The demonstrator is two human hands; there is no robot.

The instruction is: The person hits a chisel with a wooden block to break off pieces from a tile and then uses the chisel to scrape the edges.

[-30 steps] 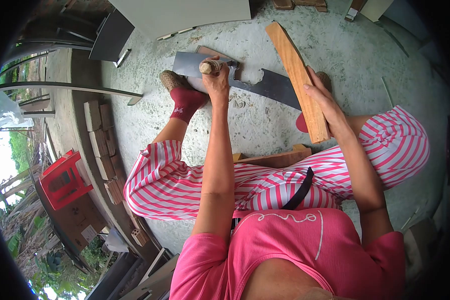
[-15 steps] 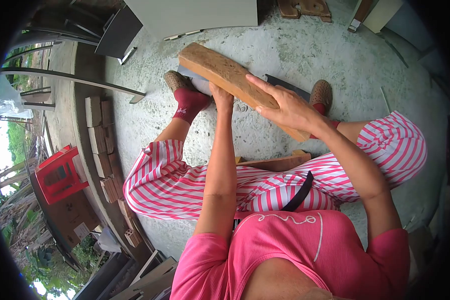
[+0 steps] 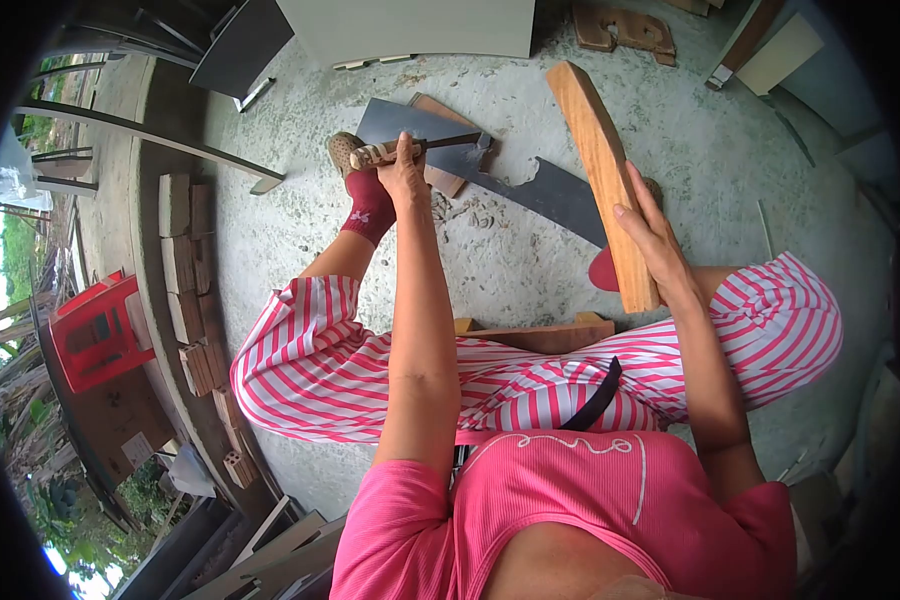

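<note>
My left hand is closed round the pale, wrapped handle of a tool, whose dark narrow blade points right over a dark sheet. That sheet has a ragged cut-out near its middle and lies over a brown board on the floor. In my right hand is a long, thick wooden block, gripped near its lower end and raised to the right of the cut-out, its far end tilted up and left.
My legs are spread on either side of the sheet, with a wooden piece between them. Bricks line the ledge at left, near a red plastic stool. A brown cut-out piece and a large pale panel lie beyond.
The wooden block has swung right and more upright in my right hand, uncovering the sheet and the tool. My left hand has shifted slightly left.
</note>
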